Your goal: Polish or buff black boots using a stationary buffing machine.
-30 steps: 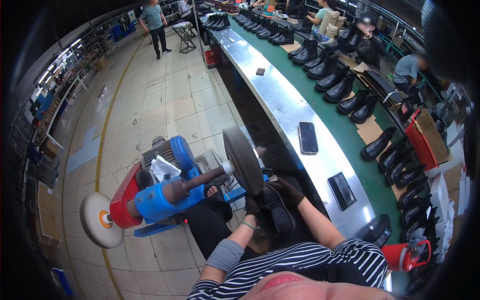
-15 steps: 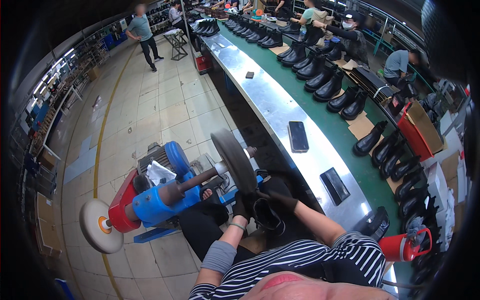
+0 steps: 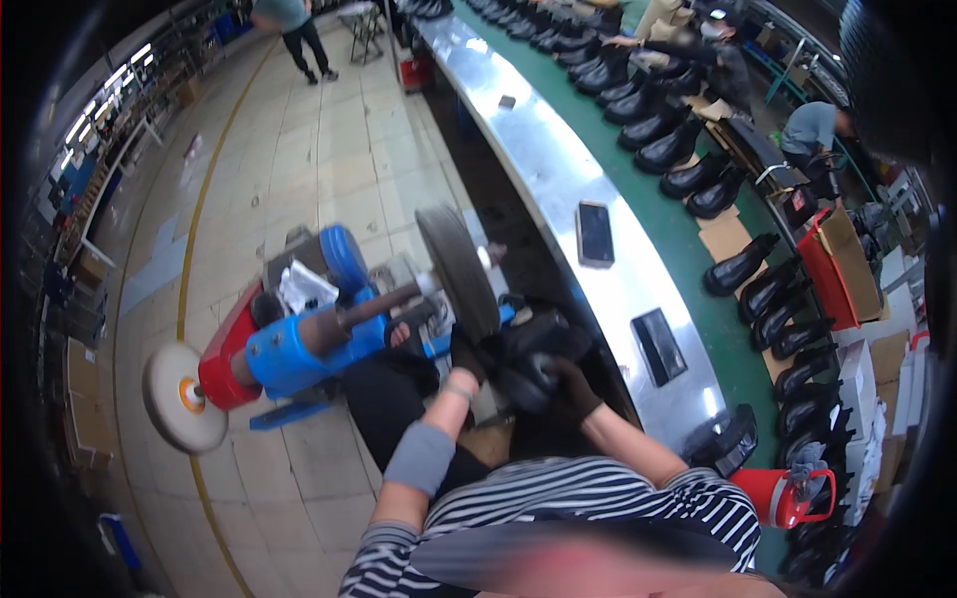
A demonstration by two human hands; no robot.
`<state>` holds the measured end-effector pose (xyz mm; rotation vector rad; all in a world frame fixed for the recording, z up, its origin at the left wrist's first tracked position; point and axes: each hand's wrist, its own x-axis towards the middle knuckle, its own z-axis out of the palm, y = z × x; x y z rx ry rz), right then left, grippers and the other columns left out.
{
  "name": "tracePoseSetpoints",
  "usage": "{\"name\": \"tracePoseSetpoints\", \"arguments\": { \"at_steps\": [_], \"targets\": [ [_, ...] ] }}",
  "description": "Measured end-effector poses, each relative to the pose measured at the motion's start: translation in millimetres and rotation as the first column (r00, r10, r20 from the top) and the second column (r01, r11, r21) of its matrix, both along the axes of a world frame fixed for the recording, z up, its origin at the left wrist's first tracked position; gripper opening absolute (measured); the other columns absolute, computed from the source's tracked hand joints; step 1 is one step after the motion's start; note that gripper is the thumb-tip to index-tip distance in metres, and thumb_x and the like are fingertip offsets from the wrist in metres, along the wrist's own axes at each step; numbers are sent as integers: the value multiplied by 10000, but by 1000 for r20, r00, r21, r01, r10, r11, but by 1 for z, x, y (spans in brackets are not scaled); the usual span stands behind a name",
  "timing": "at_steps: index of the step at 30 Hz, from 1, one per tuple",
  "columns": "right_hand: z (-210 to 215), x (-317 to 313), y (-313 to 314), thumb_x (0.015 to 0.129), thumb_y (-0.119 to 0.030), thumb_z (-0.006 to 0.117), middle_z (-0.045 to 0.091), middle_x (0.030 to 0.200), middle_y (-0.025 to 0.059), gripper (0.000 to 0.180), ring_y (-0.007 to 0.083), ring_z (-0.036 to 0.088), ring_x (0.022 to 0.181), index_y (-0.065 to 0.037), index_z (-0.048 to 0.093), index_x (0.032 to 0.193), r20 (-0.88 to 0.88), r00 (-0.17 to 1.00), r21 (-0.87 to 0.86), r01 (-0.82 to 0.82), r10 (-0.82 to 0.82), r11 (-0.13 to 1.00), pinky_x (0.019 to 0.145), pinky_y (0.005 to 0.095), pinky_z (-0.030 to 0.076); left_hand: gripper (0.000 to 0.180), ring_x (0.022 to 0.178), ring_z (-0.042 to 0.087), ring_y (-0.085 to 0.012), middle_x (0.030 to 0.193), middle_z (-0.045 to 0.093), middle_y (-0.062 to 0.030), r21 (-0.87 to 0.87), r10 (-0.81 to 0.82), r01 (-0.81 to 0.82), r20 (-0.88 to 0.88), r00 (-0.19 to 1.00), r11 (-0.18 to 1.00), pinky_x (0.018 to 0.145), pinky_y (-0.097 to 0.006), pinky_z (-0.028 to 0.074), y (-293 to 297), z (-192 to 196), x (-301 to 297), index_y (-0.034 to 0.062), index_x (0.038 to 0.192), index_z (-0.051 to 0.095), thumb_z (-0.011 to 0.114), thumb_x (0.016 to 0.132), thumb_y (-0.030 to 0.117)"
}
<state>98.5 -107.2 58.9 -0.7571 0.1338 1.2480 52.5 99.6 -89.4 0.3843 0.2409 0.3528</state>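
A black leather ankle boot (image 3: 528, 379) is held low in front of my body, just below the dark buffing wheel (image 3: 461, 274) of a blue and red polishing machine (image 3: 289, 351). My right hand (image 3: 574, 391), in a dark glove, is closed on the boot's right side. On its left side is my left hand (image 3: 467, 357), also dark-gloved and closed against the boot. Dark glove, dark leather and my black trousers blend together, so the separate fingers are hard to make out. Whether the boot touches the wheel cannot be told.
A pale round wheel (image 3: 186, 397) sits on the machine's left end, and a white cloth (image 3: 305, 287) lies on the machine. To my right runs a metal bench (image 3: 553, 164) bearing a phone (image 3: 595, 235) and a dark flat case (image 3: 659, 346). Beyond stand rows of boots (image 3: 739, 265) and a red jug (image 3: 783, 496).
The boot has turned in my hands: its opening faced me before, and now a rounded, shiny part does. My right hand has shifted lower along it. The whole view has tilted downward.
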Motion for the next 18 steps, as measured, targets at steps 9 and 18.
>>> {"name": "tracePoseSetpoints", "arguments": {
  "at_steps": [9, 18],
  "targets": [
    [-3, 5, 23, 793, -226, 604, 597, 1117, 128, 429, 249, 598, 997, -51, 523, 1176, -239, 963, 33, -119, 124, 992, 914, 408, 475, 511, 1166, 495, -301, 1268, 538, -112, -284, 102, -128, -104, 989, 950, 1023, -439, 354, 15, 15, 22, 94, 1260, 507, 327, 945, 453],
    [95, -9, -32, 698, -204, 716, 461, 1303, 171, 736, 324, 505, 1150, -86, 397, 1351, 863, 41, -499, -94, 504, 862, 934, 399, 432, 463, 1038, 574, -298, 1145, 600, -121, -146, -12, 24, 80, 997, 989, 956, -429, 428, -49, 18, -21, 68, 1174, 546, 393, 947, 441]
  ]
}}
